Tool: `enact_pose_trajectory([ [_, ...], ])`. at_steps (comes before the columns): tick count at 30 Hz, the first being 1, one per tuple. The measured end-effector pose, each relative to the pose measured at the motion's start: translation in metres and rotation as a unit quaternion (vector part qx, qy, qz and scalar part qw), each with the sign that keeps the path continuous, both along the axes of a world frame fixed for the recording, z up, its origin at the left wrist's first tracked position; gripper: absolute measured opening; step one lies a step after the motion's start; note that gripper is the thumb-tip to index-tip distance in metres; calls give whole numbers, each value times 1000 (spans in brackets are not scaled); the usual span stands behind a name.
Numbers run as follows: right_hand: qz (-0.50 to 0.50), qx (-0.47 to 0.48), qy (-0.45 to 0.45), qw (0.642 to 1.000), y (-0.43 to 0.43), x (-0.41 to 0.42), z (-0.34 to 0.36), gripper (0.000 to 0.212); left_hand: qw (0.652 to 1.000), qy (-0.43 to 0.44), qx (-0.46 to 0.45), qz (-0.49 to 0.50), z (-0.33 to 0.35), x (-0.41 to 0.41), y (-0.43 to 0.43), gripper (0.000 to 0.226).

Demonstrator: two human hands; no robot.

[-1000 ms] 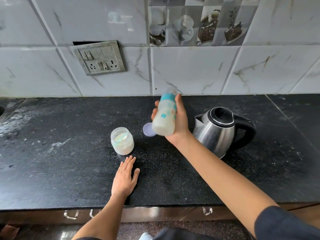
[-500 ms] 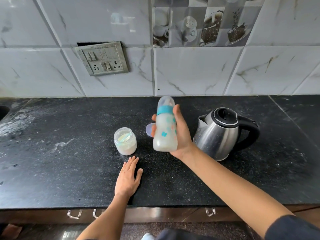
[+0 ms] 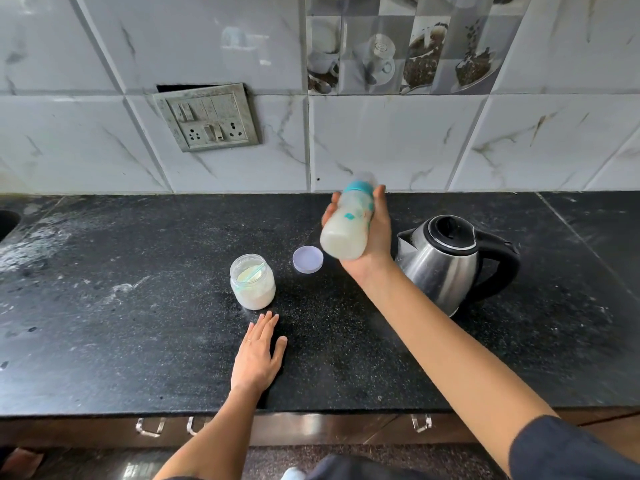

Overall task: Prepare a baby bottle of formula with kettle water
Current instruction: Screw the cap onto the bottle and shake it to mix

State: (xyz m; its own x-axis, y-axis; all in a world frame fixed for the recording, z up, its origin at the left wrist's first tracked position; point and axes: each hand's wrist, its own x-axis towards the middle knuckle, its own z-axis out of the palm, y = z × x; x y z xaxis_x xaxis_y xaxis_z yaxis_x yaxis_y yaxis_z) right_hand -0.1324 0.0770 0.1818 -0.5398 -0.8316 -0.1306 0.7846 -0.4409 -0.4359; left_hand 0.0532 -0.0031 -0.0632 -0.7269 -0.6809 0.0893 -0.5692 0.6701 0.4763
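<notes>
My right hand [image 3: 375, 233] grips a baby bottle [image 3: 348, 225] with a teal collar and milky liquid inside, held above the counter and tilted with its top pointing away and to the right. A steel kettle [image 3: 446, 265] with a black lid and handle stands just right of that hand. An open jar of white formula powder [image 3: 252, 282] with a scoop inside sits on the black counter [image 3: 121, 323], and its pale purple lid [image 3: 308, 259] lies beside it. My left hand [image 3: 258, 355] rests flat on the counter just in front of the jar.
White powder is smeared over the counter's left part. A switch and socket plate [image 3: 206, 117] is set in the tiled wall behind. Drawer handles [image 3: 149, 427] show under the counter's front edge. A dark sink edge [image 3: 5, 221] is at far left.
The bottle went from tilted to upright and lower half a second ago, and is now raised and tilted again. My left hand has stayed flat on the counter.
</notes>
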Motion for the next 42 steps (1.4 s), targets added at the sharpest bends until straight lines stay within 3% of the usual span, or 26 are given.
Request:
enact_pose_trajectory([
  [2, 17, 1, 13, 1000, 3, 3, -5, 55, 1000, 0, -1, -1, 1, 0, 0, 55],
  [6, 107, 27, 132, 985, 8, 29, -14, 57, 1000, 1, 4, 3, 1, 0, 0, 53],
  [10, 31, -14, 36, 999, -11, 12, 0, 62, 1000, 2, 6, 0, 2, -1, 1, 53],
  [14, 97, 5, 137, 986, -4, 26, -13, 62, 1000, 0, 7, 1, 2, 1, -1, 53],
  [16, 97, 7, 146, 985, -3, 27, -10, 59, 1000, 1, 5, 1, 2, 0, -1, 53],
  [20, 7, -13, 17, 1000, -8, 9, 6, 55, 1000, 4, 2, -2, 3, 0, 0, 53],
  [25, 58, 30, 111, 992, 5, 24, -4, 55, 1000, 6, 3, -3, 1, 1, -1, 53],
  [29, -8, -11, 31, 999, -3, 5, 7, 58, 1000, 8, 2, -6, 2, 0, 0, 53],
  [34, 65, 22, 143, 987, 8, 24, 1, 56, 1000, 6, 4, -4, 0, 0, -2, 53],
  [38, -3, -5, 23, 1000, -2, 4, 10, 53, 1000, 5, 2, -5, 1, -1, 0, 52],
  [42, 64, 16, 127, 990, 10, 21, -1, 52, 1000, 9, 0, -4, 2, 0, 0, 52],
])
